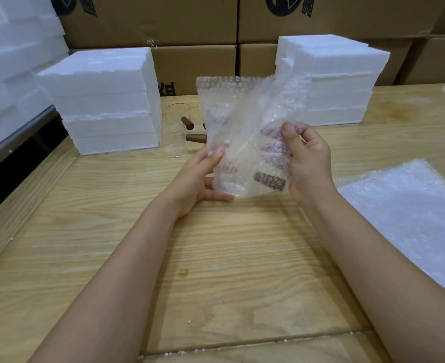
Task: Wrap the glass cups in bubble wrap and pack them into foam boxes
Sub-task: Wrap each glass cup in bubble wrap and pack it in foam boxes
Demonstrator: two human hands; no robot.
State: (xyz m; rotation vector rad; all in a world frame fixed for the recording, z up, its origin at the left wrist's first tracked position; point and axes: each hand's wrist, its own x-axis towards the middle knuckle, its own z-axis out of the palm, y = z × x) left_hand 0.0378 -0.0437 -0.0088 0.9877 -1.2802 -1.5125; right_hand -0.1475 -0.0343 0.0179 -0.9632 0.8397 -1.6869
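Note:
A clear bubble wrap bag (pixel 242 121) stands upright above the table's middle, with a glass cup and its brown handle (pixel 269 180) inside near the bottom. My left hand (pixel 203 179) grips the bag's lower left edge, thumb on the front. My right hand (pixel 307 163) pinches the bag's right side with thumb and fingers. Behind the bag stand bare glass cups (pixel 175 140) with brown wooden handles (pixel 195 137). Two stacks of white foam boxes stand at the back, a left stack (pixel 106 100) and a right stack (pixel 336 74).
A pile of bubble wrap bags (pixel 410 213) lies at the right on the wooden table (pixel 216 258). More white foam (pixel 9 61) is piled at the far left. Cardboard cartons (pixel 148 22) line the back. The table's left edge drops to a dark gap.

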